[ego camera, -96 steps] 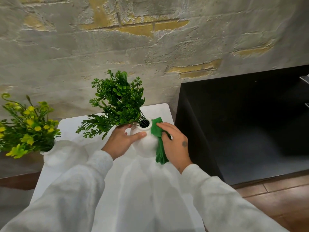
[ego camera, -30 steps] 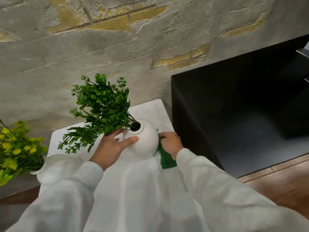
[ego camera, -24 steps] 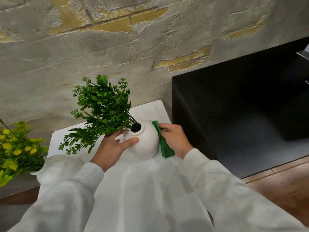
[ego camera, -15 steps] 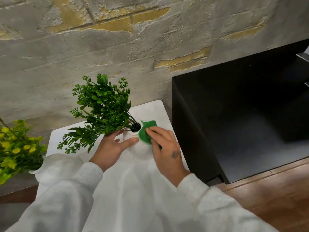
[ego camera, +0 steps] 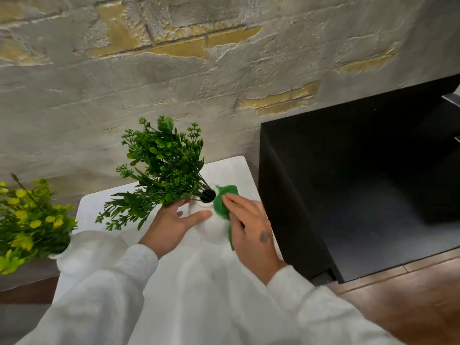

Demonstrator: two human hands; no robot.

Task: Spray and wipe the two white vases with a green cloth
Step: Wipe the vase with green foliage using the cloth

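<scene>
Pressing green cloth [ego camera: 221, 200] onto green-plant vase [ego camera: 207, 230], fingers of right hand [ego camera: 251, 227] flat together; gripping it with curled left hand [ego camera: 171, 227]. Judging yellow-flower vase [ego camera: 74, 255], left of it, possibly pending.

Soft, even light. My white sleeves [ego camera: 104, 295] and the counter [ego camera: 231, 168] wash out together at 6 o'clock. My right hand [ego camera: 251, 227] is motion-blurred, and the wall [ego camera: 224, 83] bows at the edges.
</scene>
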